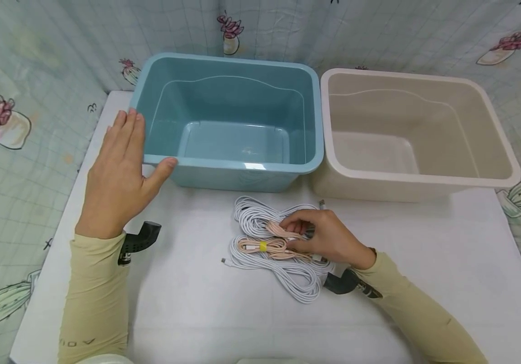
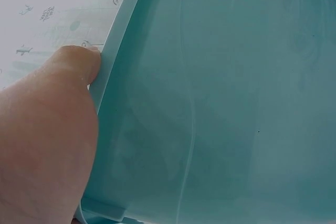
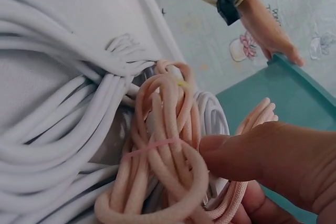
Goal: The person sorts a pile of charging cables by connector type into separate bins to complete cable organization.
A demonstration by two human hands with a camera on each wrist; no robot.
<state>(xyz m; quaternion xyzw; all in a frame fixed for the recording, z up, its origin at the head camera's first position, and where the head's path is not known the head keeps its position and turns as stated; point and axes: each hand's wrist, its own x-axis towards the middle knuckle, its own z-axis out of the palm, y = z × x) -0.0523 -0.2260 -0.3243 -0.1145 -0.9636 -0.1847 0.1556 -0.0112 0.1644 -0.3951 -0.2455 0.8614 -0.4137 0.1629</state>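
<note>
My left hand [image 1: 114,172] rests with straight fingers on the left rim of a blue plastic bin [image 1: 233,174]; its thumb touches the front rim. At the middle of the table, my right hand [image 1: 333,237] pinches a coiled pink cable [image 3: 257,114] between thumb and fingers. Just in front of that lies another pink cable coil [image 1: 247,246] with a yellow tie. Two white cable bundles lie around and under them, the rear coil [image 1: 248,215] nearer the bin and the front coil [image 1: 303,289] nearer me. My right fingertips are partly hidden in the head view.
To the right of the blue bin stands a beige bin [image 1: 424,182], its rim close beside the blue one. Nothing shows inside either bin. A white cloth [image 1: 196,313] covers the table, and a patterned curtain [image 1: 278,30] hangs behind and at both sides.
</note>
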